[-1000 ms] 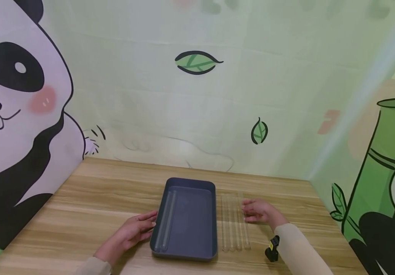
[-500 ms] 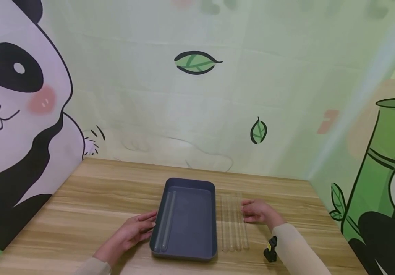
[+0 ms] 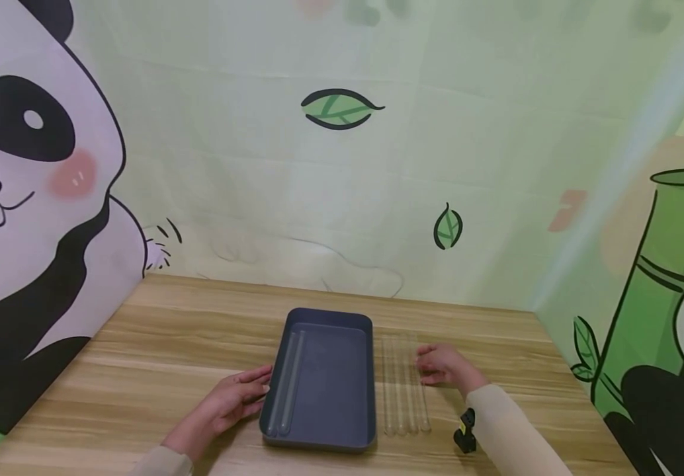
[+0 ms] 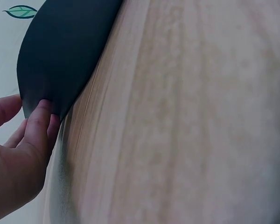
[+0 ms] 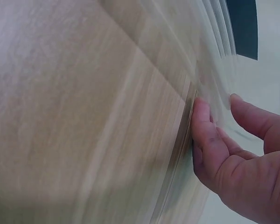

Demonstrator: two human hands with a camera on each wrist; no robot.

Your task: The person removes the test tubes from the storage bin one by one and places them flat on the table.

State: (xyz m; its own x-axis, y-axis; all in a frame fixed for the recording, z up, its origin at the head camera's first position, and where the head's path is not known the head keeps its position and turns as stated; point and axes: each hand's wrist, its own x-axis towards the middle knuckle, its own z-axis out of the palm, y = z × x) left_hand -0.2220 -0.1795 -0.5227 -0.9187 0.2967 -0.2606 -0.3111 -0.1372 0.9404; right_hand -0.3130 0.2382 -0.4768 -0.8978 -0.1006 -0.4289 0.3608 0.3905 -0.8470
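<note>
A dark blue rectangular tray [image 3: 336, 383] lies lengthwise on the table. Along its left inner side rest two long clear test tubes [image 3: 290, 383]. Beside the tray on the right, several more clear test tubes [image 3: 401, 396] lie in a row on the wood, rounded ends toward me. My left hand [image 3: 236, 400] touches the tray's outer left wall with loosely straight fingers, seen also in the left wrist view. My right hand [image 3: 444, 365] rests its fingertips against the rightmost tube; in the right wrist view its thumb and fingers stand apart around the blurred tube ends.
A wooden table [image 3: 199, 330] fills the lower view and meets a printed cloth backdrop [image 3: 247, 165] behind and at both sides. A small black device [image 3: 465, 433] is at the right sleeve.
The right hand has shifted slightly left, and the rightmost tube has moved a little closer to its neighbours. The left hand and the tray stay where they were.
</note>
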